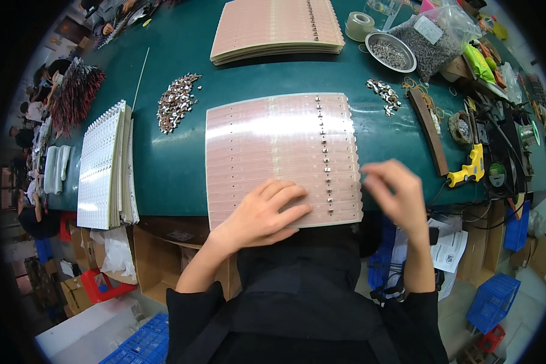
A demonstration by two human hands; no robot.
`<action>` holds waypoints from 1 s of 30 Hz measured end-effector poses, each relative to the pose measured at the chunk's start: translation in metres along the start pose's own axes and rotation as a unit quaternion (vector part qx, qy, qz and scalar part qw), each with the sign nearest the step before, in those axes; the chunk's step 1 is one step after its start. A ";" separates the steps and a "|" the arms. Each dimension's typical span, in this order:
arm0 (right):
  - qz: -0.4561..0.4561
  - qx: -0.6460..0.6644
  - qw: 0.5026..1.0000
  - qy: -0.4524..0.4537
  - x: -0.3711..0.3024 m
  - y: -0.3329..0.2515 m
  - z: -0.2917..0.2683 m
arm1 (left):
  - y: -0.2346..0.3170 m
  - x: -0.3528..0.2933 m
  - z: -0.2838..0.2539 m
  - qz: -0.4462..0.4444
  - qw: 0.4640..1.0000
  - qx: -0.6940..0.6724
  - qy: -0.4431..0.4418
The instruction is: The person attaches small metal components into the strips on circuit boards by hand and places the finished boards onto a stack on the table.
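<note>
A pale pink circuit-board panel (255,151) in long strips lies in front of me on the green table. A column of small metal parts (326,151) runs down its right side. My left hand (264,212) lies on the panel's lower middle, fingers spread and stretched out. My right hand (397,194) is just off the panel's right edge, slightly blurred. Its fingers are curled together; anything between them is too small to make out. Loose small metal parts form one pile (177,103) left of the panel and a smaller pile (384,96) at its upper right.
Another stack of pink panels (273,30) stands at the back, white panels (103,170) at the left. To the right are a metal bowl of small parts (390,51), a bag of parts (434,39), a brown bar (428,130), a yellow-handled tool (469,168) and a solder spool (529,134).
</note>
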State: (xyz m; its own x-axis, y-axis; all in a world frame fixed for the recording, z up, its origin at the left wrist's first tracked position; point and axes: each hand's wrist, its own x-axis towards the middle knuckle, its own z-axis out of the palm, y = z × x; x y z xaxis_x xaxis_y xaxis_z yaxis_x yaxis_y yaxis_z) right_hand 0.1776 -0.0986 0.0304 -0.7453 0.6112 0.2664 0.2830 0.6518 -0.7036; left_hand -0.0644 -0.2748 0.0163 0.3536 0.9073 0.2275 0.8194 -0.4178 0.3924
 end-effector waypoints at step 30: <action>-0.086 -0.016 0.995 -0.045 -0.016 -0.015 0.047 | -0.028 0.006 0.013 -0.118 0.987 -0.019 0.109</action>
State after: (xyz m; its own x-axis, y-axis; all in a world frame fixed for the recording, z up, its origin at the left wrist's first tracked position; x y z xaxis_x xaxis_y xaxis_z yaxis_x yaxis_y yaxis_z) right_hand 0.1570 -0.1393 0.0059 -0.8353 0.4477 0.3191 0.1647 0.7575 -0.6317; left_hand -0.0795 -0.2573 -0.0053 0.0468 0.9494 0.3105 0.8486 -0.2018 0.4891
